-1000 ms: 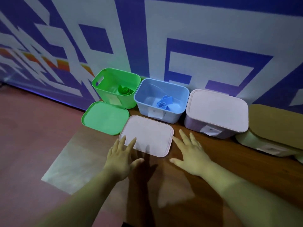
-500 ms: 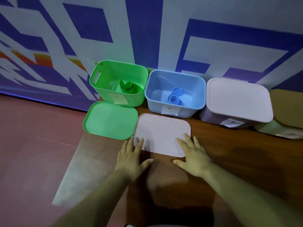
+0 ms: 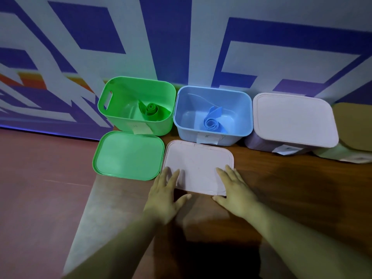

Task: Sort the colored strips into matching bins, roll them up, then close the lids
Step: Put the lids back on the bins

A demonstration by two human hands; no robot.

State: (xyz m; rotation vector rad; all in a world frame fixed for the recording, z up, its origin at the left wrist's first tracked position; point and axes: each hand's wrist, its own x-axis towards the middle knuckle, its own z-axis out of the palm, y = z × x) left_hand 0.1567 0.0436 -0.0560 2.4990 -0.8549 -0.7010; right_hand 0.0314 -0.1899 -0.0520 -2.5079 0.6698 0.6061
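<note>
Two hands flat, fingers spread: left hand (image 3: 165, 196) and right hand (image 3: 235, 190) rest on the near corners of the pale lid (image 3: 198, 164), lying on the desk (image 3: 291, 188) just before the open blue bin (image 3: 241, 117).

An indoor room, kind unclear: wooden table (image 3: 291, 188) against a blue-and-white patterned wall (image 3: 181, 47).

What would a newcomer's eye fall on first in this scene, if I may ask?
First, the two open bins by the wall: the green bin holding a rolled green strip and, right of it, the blue bin with a rolled blue strip. Next, the pale pink lid lying before the blue bin, with the left hand and right hand spread over its near corners.
</note>
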